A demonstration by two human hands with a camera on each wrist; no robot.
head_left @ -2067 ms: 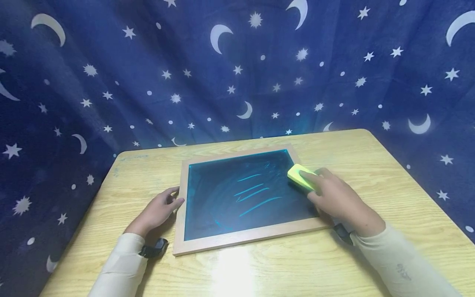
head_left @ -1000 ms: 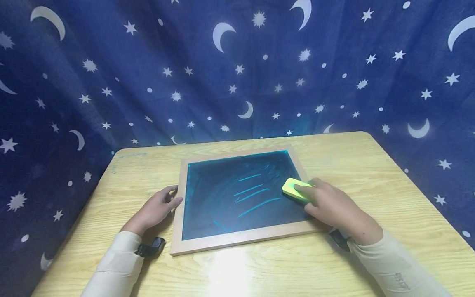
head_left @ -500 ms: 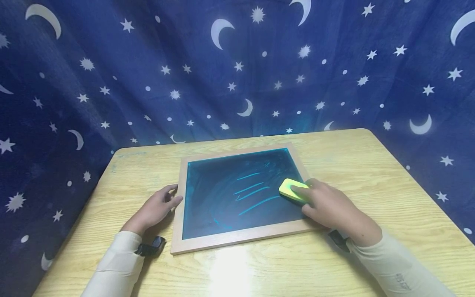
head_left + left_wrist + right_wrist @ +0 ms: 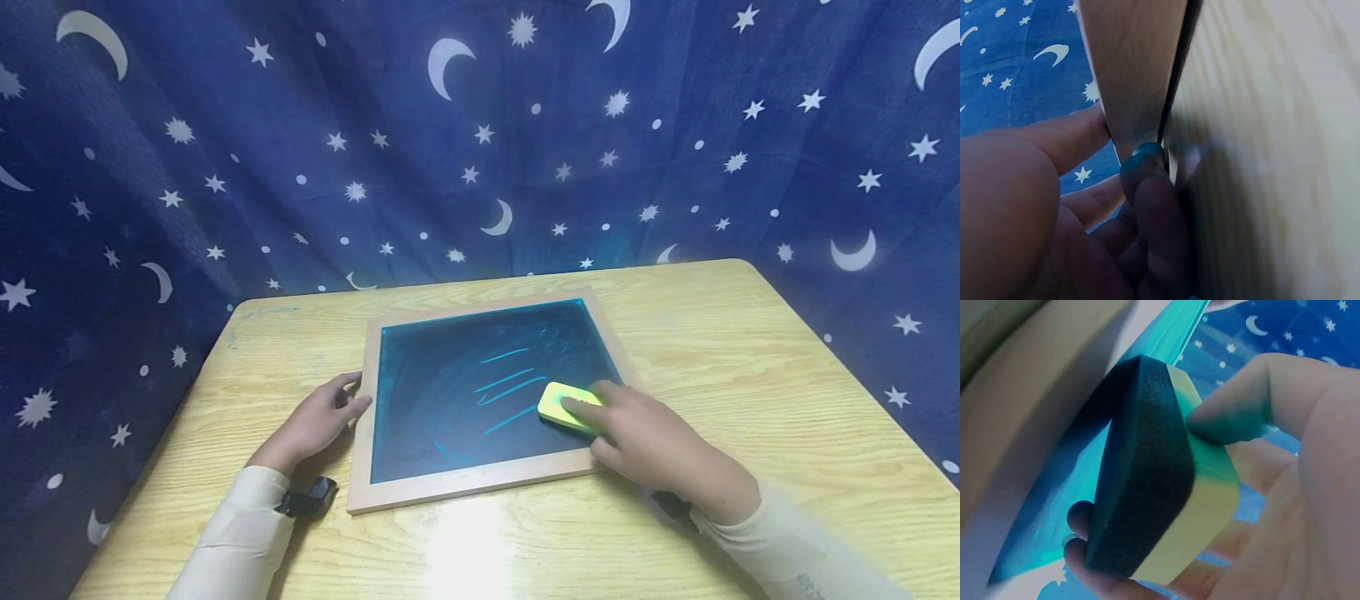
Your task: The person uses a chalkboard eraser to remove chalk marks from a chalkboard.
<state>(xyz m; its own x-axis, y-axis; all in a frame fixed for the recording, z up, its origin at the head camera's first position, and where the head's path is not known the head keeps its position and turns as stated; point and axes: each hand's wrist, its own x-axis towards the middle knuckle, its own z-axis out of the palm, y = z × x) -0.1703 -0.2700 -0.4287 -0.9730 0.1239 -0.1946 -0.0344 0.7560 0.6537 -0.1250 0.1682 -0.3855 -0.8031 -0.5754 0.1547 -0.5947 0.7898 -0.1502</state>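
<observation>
A wood-framed chalkboard [image 4: 408,492] lies flat, with several blue chalk lines [image 4: 510,390] on its dark surface. My right hand [image 4: 660,437] grips a yellow chalkboard eraser [image 4: 557,404] by its sides, fingers spread round it. In the right wrist view its black felt pad [image 4: 1147,462] faces the board, and one edge is tilted away from the surface. The eraser covers the right end of the lowest line. At the board's left edge, my left hand [image 4: 318,423] holds the frame [image 4: 1132,69] between thumb and fingers; one fingertip [image 4: 1144,159] is stained blue.
The board lies on a light wooden table [image 4: 720,358], with faint blue smudges [image 4: 262,315] near the table's back left corner. A dark blue curtain [image 4: 405,150] with moons and stars hangs behind and at both sides. A black wrist strap [image 4: 309,498] is on the left wrist.
From the board's upper right, the eraser has moved down and left in my right hand, onto the lowest line's right end. My left hand stays at the frame.
</observation>
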